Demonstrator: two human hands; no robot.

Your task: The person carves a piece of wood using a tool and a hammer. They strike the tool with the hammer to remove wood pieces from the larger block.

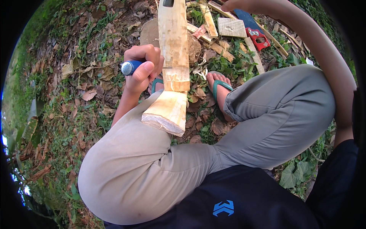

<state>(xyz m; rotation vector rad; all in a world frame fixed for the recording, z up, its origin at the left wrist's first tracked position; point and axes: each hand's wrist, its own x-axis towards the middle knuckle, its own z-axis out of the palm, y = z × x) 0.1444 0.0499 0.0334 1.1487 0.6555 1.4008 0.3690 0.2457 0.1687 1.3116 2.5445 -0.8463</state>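
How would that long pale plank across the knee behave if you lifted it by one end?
The plank looks thick and solid, so it is probably stiff, not floppy. It is long and notched partway through near the left hand, so it might crack there under load. Its flat faces suggest it would not roll; the rough near end should give grip.

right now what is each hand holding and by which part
The left hand grips a blue-handled tool by its handle, against the wooden plank. The right hand is mostly out of view.
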